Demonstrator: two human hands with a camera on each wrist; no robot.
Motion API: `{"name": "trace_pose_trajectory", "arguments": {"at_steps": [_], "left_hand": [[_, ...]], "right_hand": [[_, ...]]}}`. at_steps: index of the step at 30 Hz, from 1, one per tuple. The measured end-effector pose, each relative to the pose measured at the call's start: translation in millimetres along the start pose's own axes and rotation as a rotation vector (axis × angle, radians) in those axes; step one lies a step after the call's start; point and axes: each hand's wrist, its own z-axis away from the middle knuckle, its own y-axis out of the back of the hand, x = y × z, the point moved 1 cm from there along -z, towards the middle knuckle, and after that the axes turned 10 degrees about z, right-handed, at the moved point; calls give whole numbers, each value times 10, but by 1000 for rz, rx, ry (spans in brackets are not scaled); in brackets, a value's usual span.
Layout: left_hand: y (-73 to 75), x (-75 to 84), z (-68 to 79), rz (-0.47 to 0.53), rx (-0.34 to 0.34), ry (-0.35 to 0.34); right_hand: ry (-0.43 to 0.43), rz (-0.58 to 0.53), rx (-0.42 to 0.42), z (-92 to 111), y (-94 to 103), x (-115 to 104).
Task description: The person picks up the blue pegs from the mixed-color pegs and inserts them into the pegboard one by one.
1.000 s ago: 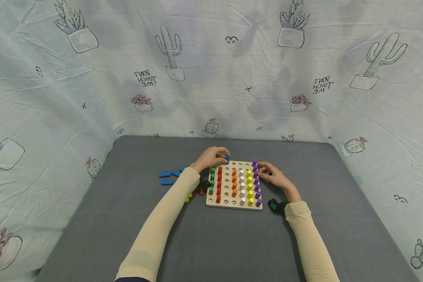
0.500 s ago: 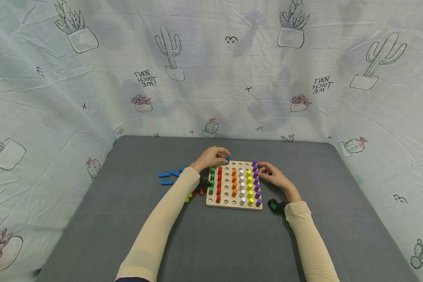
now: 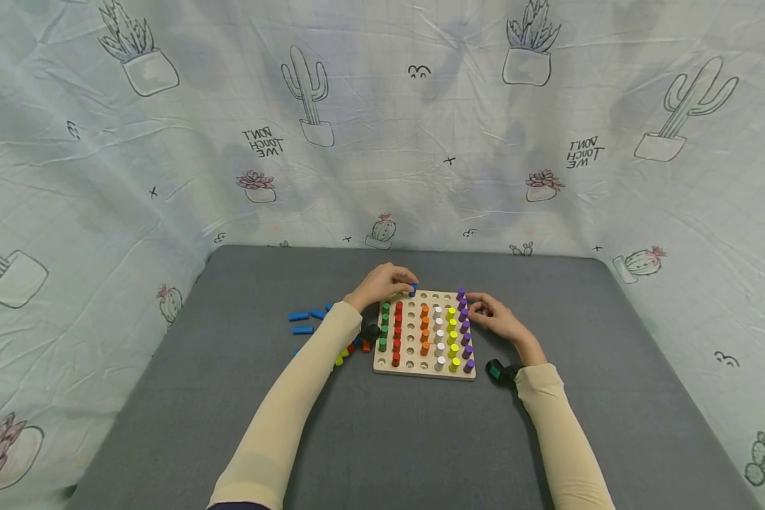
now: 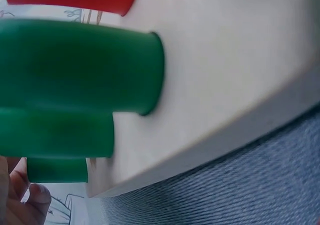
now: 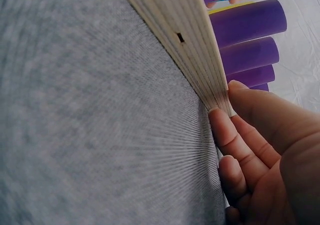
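In the head view, my left hand (image 3: 384,282) pinches a blue peg (image 3: 413,290) between thumb and fingertips. That peg stands upright at the far row of a wooden pegboard (image 3: 410,369), over the column right of the red pegs (image 3: 397,333). Whether it sits in a hole is hard to tell. Green pegs (image 4: 75,67) fill the left wrist view and hide most of that hand. My right hand (image 5: 270,150) grips the board's right edge, thumb at the top face and fingers against the side. Purple pegs (image 5: 250,25) rise beside the thumb.
Loose blue pegs (image 3: 302,330) lie left of the board, partly behind the left sleeve. Loose yellow pegs (image 3: 340,360) and an orange one (image 3: 366,346) lie nearer the board. Orange (image 3: 424,329), white (image 3: 438,336) and yellow (image 3: 452,338) columns stand on its right half.
The blue peg in my left hand has shifted very slightly down and right at the far row. My right hand stays at the board's edge.
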Motion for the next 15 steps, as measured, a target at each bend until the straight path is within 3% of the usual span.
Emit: {"name": "trace_pose_trajectory", "arguments": {"at_steps": [15], "left_hand": [[28,36,47,5,2,-16]], "right_hand": [[45,-7,-1,-1,12,11]]}}
